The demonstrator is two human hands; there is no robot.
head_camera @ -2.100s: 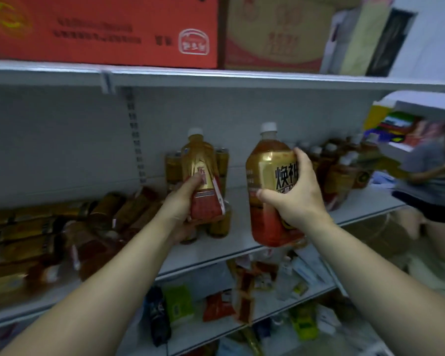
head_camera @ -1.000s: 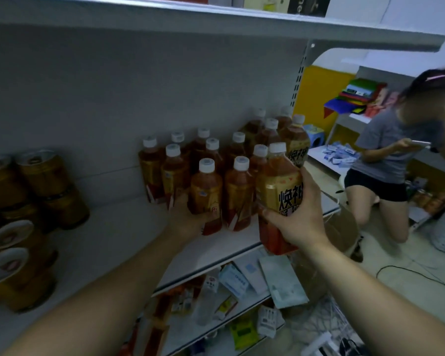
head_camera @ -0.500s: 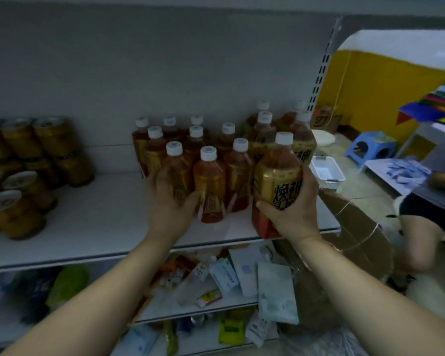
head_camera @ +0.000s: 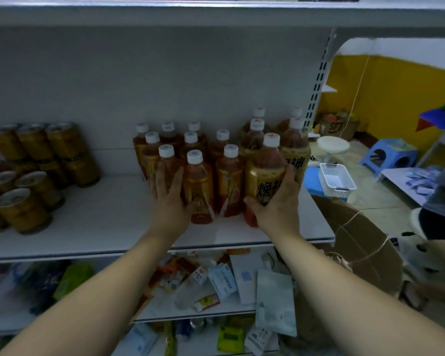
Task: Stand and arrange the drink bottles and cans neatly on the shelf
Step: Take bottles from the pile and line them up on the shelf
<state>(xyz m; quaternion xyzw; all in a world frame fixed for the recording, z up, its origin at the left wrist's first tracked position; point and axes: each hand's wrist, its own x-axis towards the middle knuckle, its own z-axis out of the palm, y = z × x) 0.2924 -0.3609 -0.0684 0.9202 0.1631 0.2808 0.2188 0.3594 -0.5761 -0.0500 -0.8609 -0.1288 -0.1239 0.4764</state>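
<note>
The right hand was wrapped round the lower half of the large bottle, thumb on the near side of the label, fingers curled round its right flank. The bottle stood upright, long axis vertical, near the front of the shelf, its base on or just above the board (I could not tell which). It lay at twelve o'clock from that hand, with the other large bottles just behind it at twelve to one. The small bottles stood close at its nine o'clock. The left hand held nothing; its fingers were straight and spread, pressed against the front small bottles. I judged the next move a short push toward twelve by the right hand.
</note>
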